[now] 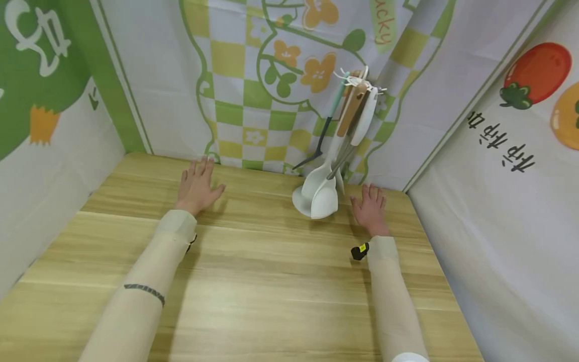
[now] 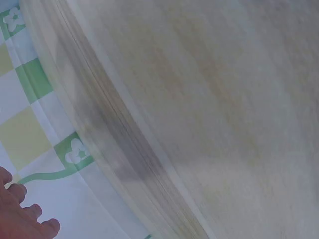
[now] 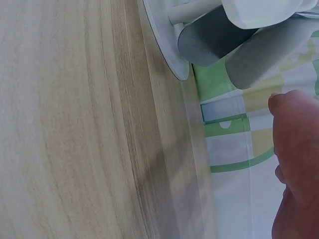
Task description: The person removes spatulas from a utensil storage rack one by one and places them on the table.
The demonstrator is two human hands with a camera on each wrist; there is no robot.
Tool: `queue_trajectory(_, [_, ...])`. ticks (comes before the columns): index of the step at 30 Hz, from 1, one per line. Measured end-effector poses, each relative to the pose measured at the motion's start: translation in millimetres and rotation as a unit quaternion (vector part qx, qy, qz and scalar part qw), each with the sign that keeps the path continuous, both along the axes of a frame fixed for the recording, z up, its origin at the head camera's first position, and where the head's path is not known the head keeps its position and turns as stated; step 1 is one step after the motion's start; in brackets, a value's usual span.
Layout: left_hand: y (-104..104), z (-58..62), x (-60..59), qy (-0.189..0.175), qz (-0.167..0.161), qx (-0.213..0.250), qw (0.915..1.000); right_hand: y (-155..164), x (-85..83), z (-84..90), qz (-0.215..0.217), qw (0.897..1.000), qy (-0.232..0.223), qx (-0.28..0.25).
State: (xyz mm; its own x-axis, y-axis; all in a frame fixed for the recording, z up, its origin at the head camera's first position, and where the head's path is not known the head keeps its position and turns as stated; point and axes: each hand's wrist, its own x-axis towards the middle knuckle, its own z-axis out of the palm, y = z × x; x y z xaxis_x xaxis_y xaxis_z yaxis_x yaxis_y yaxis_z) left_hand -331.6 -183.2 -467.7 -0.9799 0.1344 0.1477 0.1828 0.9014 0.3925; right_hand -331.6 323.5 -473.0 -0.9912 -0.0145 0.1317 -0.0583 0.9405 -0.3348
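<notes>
My left hand (image 1: 197, 187) is spread with straight fingers at the back left of the wooden table (image 1: 271, 281), holding nothing. My right hand (image 1: 371, 208), also empty with its fingers extended, is just right of a utensil stand. Whether either palm touches the wood I cannot tell. The stand has a round white base (image 1: 299, 202) and a pronged top (image 1: 362, 83). Several utensils hang from it, among them white ladles (image 1: 324, 201), a wood-and-white handle (image 1: 350, 113) and a turquoise-handled tool (image 1: 336, 98). In the right wrist view, the right hand (image 3: 299, 154) is apart from the utensil heads (image 3: 214, 37).
A checked, flowered cloth (image 1: 244, 100) hangs along the table's back edge, behind the stand. Printed cloth walls stand at the left (image 1: 59, 151) and right (image 1: 497, 211). A small black device (image 1: 360, 251) sits at the right wrist.
</notes>
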Motion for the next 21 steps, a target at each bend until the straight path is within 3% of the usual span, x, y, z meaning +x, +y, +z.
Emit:
queue_trajectory(3, [0.0,2.1,1.0,-0.009,-0.003,0.015,0.9998,1.1,0.0,0.3,0.001,1.000,-0.006,-0.006])
queue_trajectory(6, [-1.3,3.0,-0.5,-0.037,-0.008,0.072,0.9967,1.7,-0.5,1.0,0.002,1.000,-0.015,-0.006])
queue_trajectory(11, [-2.9,8.9,-5.9,-0.103,-0.020,0.179,0.9783,1.9,0.0,2.3,0.006,1.000,-0.018,-0.009])
queue_trajectory(14, [-3.7,12.9,-9.7,-0.119,-0.032,0.193,0.9734,2.3,0.9,3.0,0.007,1.000,-0.017,-0.014])
queue_trajectory(21, [4.0,24.9,-13.9,-0.114,-0.046,0.218,0.9681,1.2,-0.3,8.1,0.027,0.998,0.000,-0.052])
